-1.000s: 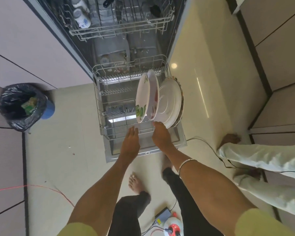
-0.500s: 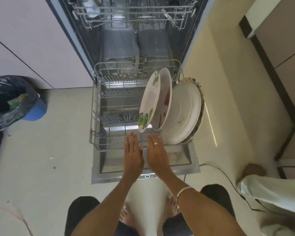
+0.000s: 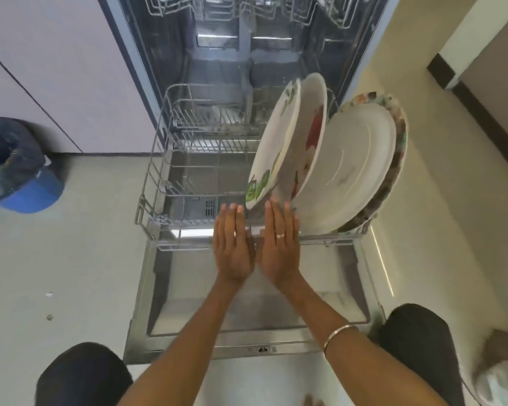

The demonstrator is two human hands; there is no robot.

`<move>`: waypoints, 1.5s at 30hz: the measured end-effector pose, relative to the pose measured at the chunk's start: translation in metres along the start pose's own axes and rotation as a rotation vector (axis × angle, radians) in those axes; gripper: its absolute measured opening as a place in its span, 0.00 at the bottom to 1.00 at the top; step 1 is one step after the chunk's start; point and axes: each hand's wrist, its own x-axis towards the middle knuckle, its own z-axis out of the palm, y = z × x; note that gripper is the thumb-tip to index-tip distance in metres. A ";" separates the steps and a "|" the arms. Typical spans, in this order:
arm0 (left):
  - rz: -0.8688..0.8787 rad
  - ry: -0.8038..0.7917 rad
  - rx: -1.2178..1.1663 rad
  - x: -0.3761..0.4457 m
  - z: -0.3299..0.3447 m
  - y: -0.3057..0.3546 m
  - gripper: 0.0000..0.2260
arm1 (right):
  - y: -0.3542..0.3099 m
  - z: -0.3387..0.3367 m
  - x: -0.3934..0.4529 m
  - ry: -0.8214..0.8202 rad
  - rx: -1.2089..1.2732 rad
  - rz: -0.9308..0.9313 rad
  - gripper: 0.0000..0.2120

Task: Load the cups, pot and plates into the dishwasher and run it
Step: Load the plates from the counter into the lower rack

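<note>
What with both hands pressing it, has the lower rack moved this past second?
Yes. The lower rack has slid toward the tub: more of the open door shows bare in front of it.

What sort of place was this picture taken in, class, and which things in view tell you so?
Most likely a home kitchen: an open dishwasher with its lower rack pulled out, plates standing in it, and a lined bin beside plain cabinet fronts.
</note>
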 end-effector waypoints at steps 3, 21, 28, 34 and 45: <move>0.065 0.055 0.016 0.014 0.020 -0.020 0.21 | 0.010 0.025 0.015 0.042 0.006 0.000 0.24; 0.074 -0.090 0.029 0.102 0.069 -0.064 0.20 | 0.034 0.079 0.106 -0.092 0.002 0.021 0.25; 0.049 -0.175 0.017 0.138 0.085 -0.077 0.26 | 0.044 0.099 0.143 -0.174 0.046 0.041 0.26; 0.031 -0.208 0.045 0.153 0.100 -0.089 0.29 | 0.050 0.109 0.161 -0.210 0.050 0.041 0.28; -0.023 -0.311 0.174 0.190 0.123 -0.104 0.32 | 0.063 0.137 0.203 -0.336 -0.020 0.071 0.34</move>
